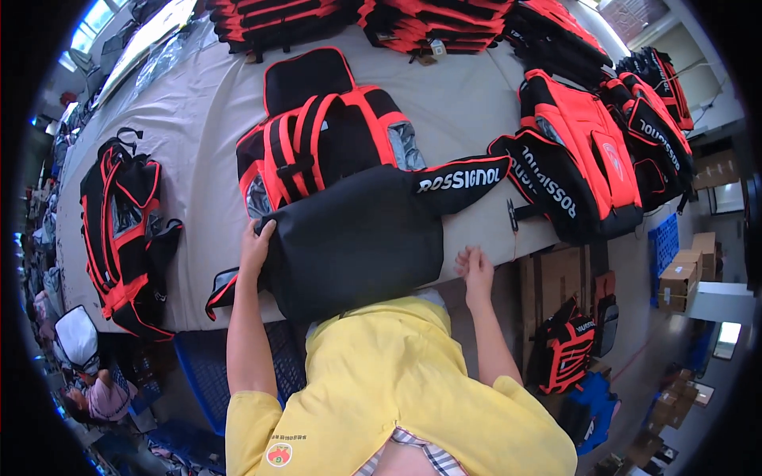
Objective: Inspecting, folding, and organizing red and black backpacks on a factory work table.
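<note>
A large black and coral-red backpack [349, 151] lies on the cloth-covered table in front of me, its striped shoulder straps facing up. Its wide black panel [357, 238] extends toward me over the table edge, against my yellow top. My left hand [255, 244] pinches this panel's upper left corner, thumb on top. To the panel's right, my right hand [475, 266] hovers by the table edge with loosely bent fingers and nothing visible in it. A black side flap [463, 184] with white lettering sticks out to the right of the bag.
Another backpack [123, 230] lies at the left, and filled red-black backpacks [583, 159] stand at the right. Stacks of flat bags [436, 24] line the far side. Below the table are a blue crate [222, 373] and another bag [567, 349]. A person [107, 397] sits at lower left.
</note>
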The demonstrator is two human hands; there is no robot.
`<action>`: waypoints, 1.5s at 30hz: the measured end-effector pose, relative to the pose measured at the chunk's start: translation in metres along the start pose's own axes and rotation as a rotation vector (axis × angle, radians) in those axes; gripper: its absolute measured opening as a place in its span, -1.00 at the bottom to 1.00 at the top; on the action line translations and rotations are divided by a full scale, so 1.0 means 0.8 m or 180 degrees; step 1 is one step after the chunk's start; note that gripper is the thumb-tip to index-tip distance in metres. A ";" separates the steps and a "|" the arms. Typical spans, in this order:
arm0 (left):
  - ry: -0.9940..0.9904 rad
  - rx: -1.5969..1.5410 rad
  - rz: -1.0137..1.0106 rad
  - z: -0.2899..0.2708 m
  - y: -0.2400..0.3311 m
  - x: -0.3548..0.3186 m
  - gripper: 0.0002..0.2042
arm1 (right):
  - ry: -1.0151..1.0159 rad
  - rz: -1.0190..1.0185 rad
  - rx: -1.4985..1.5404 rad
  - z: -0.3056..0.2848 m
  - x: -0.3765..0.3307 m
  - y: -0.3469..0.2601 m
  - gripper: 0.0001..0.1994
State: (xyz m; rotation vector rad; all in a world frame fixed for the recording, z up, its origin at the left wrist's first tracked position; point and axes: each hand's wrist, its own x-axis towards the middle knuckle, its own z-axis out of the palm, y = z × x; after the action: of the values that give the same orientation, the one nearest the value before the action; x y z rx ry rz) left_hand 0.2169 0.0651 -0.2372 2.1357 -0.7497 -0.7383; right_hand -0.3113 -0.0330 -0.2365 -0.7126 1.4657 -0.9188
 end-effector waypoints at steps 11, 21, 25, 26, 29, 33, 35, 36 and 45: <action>-0.1802 0.1353 0.1145 -0.074 0.205 -0.097 -0.29 | -0.1549 0.1746 0.2810 0.101 -0.077 0.123 -0.44; -0.0434 -0.0386 0.1888 -0.116 0.320 -0.219 -0.74 | -0.1275 -0.1683 0.1713 0.197 -0.108 -0.324 -0.60; 0.0377 -0.1273 0.2458 -0.054 0.236 -0.267 -0.76 | -0.1258 -0.2677 0.0515 0.252 -0.209 -0.455 -0.39; 0.0579 -0.1520 0.2628 -0.022 0.225 -0.281 -0.76 | -0.2008 -0.3096 0.0054 0.257 -0.246 -0.476 -0.35; -0.0745 -0.1442 0.1968 0.033 0.193 -0.307 -0.69 | -0.2721 -0.3183 -0.1235 0.284 -0.306 -0.482 -0.34; -0.2269 -0.0531 0.1796 0.050 0.135 -0.301 -0.46 | -0.3455 -0.3437 -0.3255 0.331 -0.283 -0.377 -0.26; -0.2659 0.0516 0.2811 0.069 0.077 -0.298 -0.44 | -0.3548 -0.3867 -0.4387 0.342 -0.233 -0.262 -0.20; -0.3201 0.0745 0.1997 0.037 0.107 -0.298 -0.40 | -0.3605 -0.3686 -0.4470 0.331 -0.186 -0.187 -0.15; 0.0768 0.0858 0.1091 -0.082 0.018 -0.296 -0.28 | -0.2031 -0.3907 -0.4966 0.155 -0.129 -0.236 0.18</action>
State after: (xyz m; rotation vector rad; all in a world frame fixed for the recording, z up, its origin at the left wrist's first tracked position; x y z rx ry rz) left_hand 0.1018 0.2529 -0.1269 2.1982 -1.0937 -0.2028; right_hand -0.1926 -0.0558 -0.0191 -2.9035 0.7856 -0.0375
